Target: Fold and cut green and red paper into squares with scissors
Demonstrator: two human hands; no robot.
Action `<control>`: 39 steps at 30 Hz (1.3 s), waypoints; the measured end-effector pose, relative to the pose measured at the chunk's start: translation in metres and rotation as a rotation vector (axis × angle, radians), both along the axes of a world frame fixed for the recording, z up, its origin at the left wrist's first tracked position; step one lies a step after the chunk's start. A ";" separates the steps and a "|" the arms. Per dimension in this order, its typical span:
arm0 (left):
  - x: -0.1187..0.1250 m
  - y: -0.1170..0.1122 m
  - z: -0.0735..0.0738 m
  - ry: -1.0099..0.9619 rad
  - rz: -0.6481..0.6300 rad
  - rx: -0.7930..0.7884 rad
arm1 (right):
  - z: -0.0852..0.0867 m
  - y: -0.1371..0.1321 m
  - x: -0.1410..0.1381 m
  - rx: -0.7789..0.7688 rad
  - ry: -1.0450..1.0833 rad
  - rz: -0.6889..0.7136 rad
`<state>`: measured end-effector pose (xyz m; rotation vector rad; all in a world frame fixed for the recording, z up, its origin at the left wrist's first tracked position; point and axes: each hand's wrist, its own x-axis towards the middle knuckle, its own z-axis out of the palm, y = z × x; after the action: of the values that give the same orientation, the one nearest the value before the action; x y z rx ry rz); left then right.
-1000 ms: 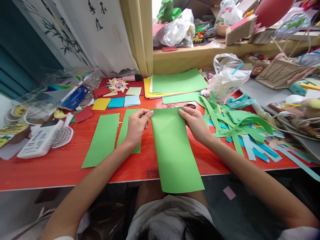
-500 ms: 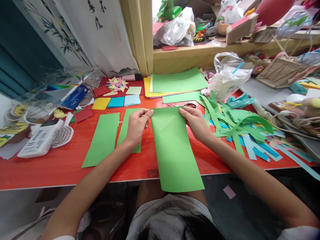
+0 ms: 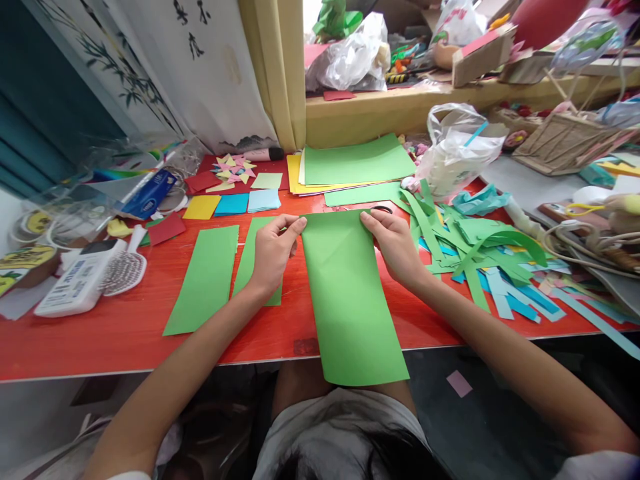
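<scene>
A long sheet of green paper (image 3: 353, 300) hangs between my hands, its lower end reaching past the table's front edge. My left hand (image 3: 274, 250) pinches its top left corner, and my right hand (image 3: 393, 240) pinches the top right corner. Faint creases cross the sheet's upper part. One green paper strip (image 3: 205, 280) lies flat on the red table at the left. A second green piece (image 3: 245, 267) lies partly hidden behind my left hand and forearm. Just behind my right hand the dark handle of scissors (image 3: 383, 209) shows; the rest is mostly covered.
Green and blue paper scraps (image 3: 490, 247) are heaped on the right. Stacked coloured sheets (image 3: 357, 163) lie at the back, near a plastic bag (image 3: 460, 150). Small paper squares (image 3: 233, 205) sit back left. A hairbrush (image 3: 125, 270) and white bottle (image 3: 83, 280) lie at left.
My right hand and the sheet's top edge have shifted up very slightly, covering more of the scissors. Both hands keep their pinch on the green paper.
</scene>
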<state>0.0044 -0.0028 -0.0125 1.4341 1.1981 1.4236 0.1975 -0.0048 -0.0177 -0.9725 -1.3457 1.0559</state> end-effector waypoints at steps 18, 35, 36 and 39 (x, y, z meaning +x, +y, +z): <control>-0.001 0.002 -0.002 0.005 0.007 -0.005 | -0.005 0.005 0.002 0.014 -0.143 0.001; -0.006 0.007 -0.004 0.007 0.057 -0.087 | 0.064 0.062 -0.055 0.553 -1.105 0.324; -0.006 0.008 -0.004 0.000 0.060 -0.093 | 0.063 0.065 -0.063 0.546 -1.128 0.346; -0.007 0.010 -0.004 -0.013 0.061 -0.116 | 0.059 0.069 -0.078 0.527 -1.229 0.326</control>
<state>-0.0030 0.0067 -0.0169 1.3175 1.3039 1.3785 0.1200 0.0644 0.0412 -1.0150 -2.6742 0.1640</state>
